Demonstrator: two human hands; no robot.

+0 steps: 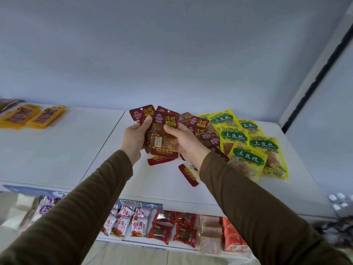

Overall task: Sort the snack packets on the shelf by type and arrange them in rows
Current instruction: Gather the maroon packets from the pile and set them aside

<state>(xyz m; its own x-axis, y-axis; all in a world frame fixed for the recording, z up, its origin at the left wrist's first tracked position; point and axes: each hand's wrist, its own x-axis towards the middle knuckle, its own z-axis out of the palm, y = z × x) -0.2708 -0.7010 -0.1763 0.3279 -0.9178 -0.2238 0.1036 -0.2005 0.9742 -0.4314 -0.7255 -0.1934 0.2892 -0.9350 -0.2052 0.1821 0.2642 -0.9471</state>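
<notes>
Dark-red packets point(164, 134), several fanned in a stack, held between our hands above the white shelf point(63, 150). Left hand point(134, 138) grips the stack's left edge, thumb on front; right hand point(184, 142) curls round its right edge. More red ones point(198, 124) lie loose just right of the right hand, yellow-green packets point(248, 150) beyond. Gathering step, we judge; next, square the stack and lay a row.

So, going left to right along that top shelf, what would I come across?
Orange packets → left hand → dark red packets gripped in both hands → right hand → loose red packets → yellow-green packets.
</notes>
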